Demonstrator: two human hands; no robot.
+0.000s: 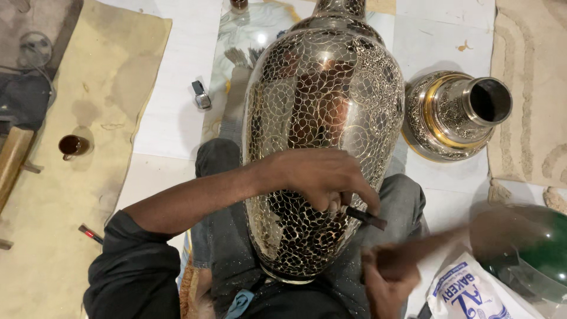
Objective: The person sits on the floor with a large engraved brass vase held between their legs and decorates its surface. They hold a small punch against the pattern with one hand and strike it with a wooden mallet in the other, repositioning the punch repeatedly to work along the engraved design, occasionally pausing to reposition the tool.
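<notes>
Your left hand (322, 177) lies across the big engraved metal vase (322, 136), which rests lengthwise over your lap on the floor, its neck pointing away from you. That hand's grip is pinched around a short dark chisel (363, 216), whose tip meets the vase's patterned side. Your right hand (387, 274) is clenched on a wooden handle (437, 242) (blurred, likely a mallet), held just beside the chisel's free end. A smaller engraved vase (455, 115) lies on its side on the floor to your right, well apart from the big one. A small brown cup (73, 145) sits on the tan mat (77, 77) to your left, and a white printed bag (466, 295) lies near your right hand.
</notes>
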